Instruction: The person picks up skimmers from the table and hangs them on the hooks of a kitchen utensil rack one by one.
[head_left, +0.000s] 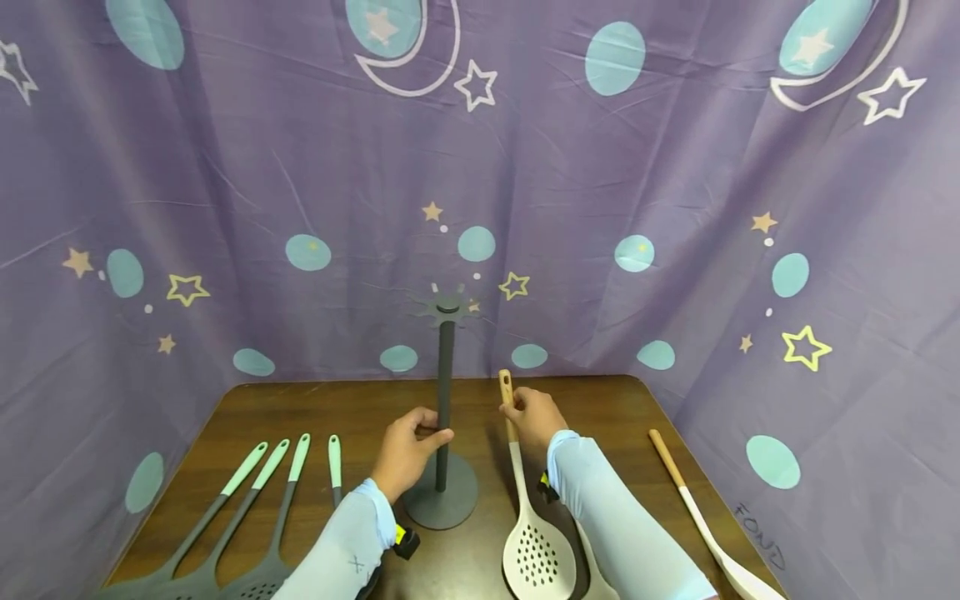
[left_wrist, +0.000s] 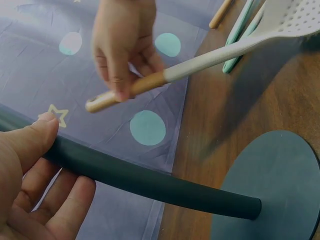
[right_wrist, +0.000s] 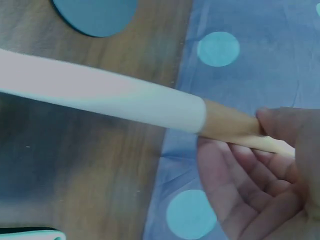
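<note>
My left hand point(head_left: 408, 450) grips the dark post of a utensil stand point(head_left: 446, 367), thumb on one side and fingers on the other. The stand is upright on its round base point(head_left: 459, 500), with a notched ring point(head_left: 447, 308) at the top. To its right, my right hand point(head_left: 538, 417) pinches the wooden handle of a white skimmer point(head_left: 540, 558). The skimmer's perforated head points toward me and its handle end is tipped up. In the left wrist view, the skimmer point(left_wrist: 215, 56) hangs above the table and casts a shadow on it.
Several grey utensils with mint-green handles point(head_left: 243, 471) lie on the left of the brown table point(head_left: 360, 408), one partly behind my left forearm. Beneath my right forearm lies another white utensil point(head_left: 596, 571). A wooden-handled white utensil point(head_left: 701, 521) lies at the right edge. A purple curtain point(head_left: 360, 183) hangs behind.
</note>
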